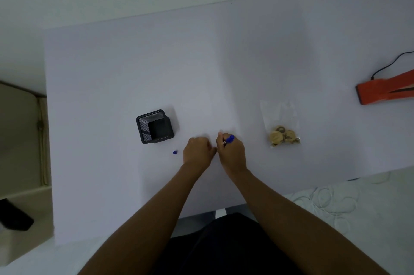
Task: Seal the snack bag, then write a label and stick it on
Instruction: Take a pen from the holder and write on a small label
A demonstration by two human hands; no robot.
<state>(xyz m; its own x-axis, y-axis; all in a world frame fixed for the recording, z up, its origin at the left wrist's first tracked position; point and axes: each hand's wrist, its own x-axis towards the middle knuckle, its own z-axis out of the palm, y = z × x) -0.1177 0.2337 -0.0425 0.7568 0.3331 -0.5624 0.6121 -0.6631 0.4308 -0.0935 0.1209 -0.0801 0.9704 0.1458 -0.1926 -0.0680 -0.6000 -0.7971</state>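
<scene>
The right hand (231,151) is closed around a blue pen (229,140) in a writing hold, tip down near the left hand (198,151), which is curled with fingers pressed to the white table (134,68), apparently pinning a label too pale to make out. The clear snack bag (281,124) lies well apart to the right, cookies bunched at its near end; it looks light, limp and slippery, its contents fragile, so the empty upper film is the place to take it

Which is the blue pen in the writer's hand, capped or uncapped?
Uncapped. The right hand grips the pen in a writing hold, while a small blue cap lies apart on the table, left of the left hand.
</scene>
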